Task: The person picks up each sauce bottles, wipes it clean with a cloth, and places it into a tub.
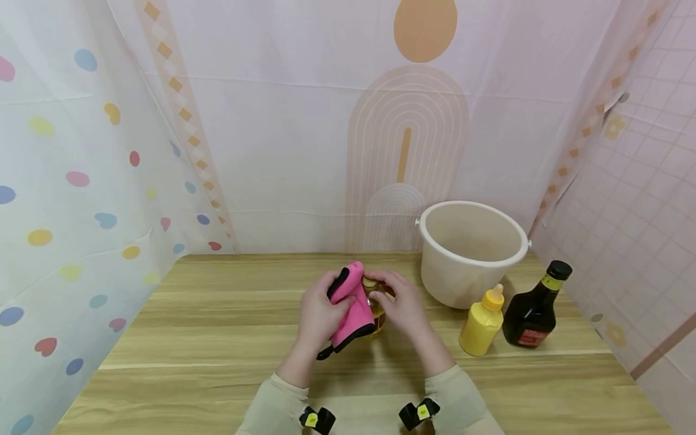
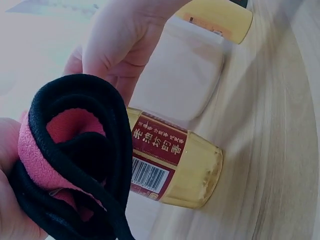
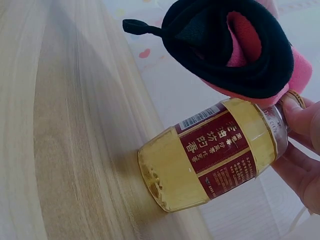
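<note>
My left hand point(image 1: 319, 309) grips a folded pink cloth point(image 1: 353, 314) with black edging and a black hanging loop, and holds it against the near left side of a bottle of golden oil point(image 3: 225, 150). My right hand point(image 1: 403, 305) holds that bottle by its neck, just below the gold cap point(image 1: 370, 282), with thumb and fingers around it. In the right wrist view the dark red label point(image 3: 212, 150) and barcode show, and the cloth overlaps the shoulder of the bottle. The base is close over the wooden table. From the head, cloth and fingers hide most of the bottle.
To the right of my hands stands a cream bucket point(image 1: 429, 272) at the back of the wooden table point(image 1: 217, 338). In front of it are a yellow squeeze bottle point(image 1: 481, 326) with an orange tip and a dark sauce bottle point(image 1: 530, 314) with a black cap. Patterned curtains point(image 1: 283, 121) enclose the table.
</note>
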Demonstrator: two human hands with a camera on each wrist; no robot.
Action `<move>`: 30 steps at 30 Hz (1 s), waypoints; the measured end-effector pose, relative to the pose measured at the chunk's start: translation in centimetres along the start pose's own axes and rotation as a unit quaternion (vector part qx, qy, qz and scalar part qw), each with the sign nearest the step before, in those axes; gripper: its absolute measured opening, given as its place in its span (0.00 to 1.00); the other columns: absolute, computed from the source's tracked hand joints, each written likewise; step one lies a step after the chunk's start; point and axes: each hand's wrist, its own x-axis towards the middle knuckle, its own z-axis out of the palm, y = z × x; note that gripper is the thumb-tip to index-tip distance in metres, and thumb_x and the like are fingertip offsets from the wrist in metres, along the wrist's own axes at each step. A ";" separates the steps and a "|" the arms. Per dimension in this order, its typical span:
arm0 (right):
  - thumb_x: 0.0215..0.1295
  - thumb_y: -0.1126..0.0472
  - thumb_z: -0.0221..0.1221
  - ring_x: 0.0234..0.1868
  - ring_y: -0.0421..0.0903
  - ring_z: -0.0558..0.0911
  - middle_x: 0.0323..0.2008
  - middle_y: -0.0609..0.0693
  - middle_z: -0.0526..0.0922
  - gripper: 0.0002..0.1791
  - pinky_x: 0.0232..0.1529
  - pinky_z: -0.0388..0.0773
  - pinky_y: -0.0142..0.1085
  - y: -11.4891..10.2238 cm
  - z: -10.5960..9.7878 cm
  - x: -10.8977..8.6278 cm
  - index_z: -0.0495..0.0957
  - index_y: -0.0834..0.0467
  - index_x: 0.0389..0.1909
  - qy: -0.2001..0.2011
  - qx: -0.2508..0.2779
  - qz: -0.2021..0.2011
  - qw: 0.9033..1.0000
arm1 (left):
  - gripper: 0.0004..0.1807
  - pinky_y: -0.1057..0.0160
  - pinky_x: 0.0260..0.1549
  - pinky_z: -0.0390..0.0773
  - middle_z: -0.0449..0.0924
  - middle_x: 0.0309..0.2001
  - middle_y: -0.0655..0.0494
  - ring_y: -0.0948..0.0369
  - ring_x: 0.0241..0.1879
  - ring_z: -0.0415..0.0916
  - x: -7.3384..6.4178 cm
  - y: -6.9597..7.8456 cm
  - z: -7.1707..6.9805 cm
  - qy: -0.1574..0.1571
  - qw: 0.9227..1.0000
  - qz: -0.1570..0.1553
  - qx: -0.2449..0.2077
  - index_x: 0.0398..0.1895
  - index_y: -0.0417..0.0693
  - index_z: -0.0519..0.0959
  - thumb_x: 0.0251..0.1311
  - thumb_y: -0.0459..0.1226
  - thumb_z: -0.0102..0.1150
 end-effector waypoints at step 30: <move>0.57 0.72 0.67 0.51 0.51 0.81 0.48 0.53 0.84 0.19 0.52 0.78 0.38 -0.2 0.0 -0.1 0.83 0.58 0.51 0.004 -0.002 0.001 1.000 | 0.21 0.49 0.41 0.80 0.82 0.44 0.45 0.50 0.42 0.79 -0.9 -1.1 -0.3 -0.028 0.997 -0.066 -0.026 0.49 0.44 0.79 0.50 0.27 0.72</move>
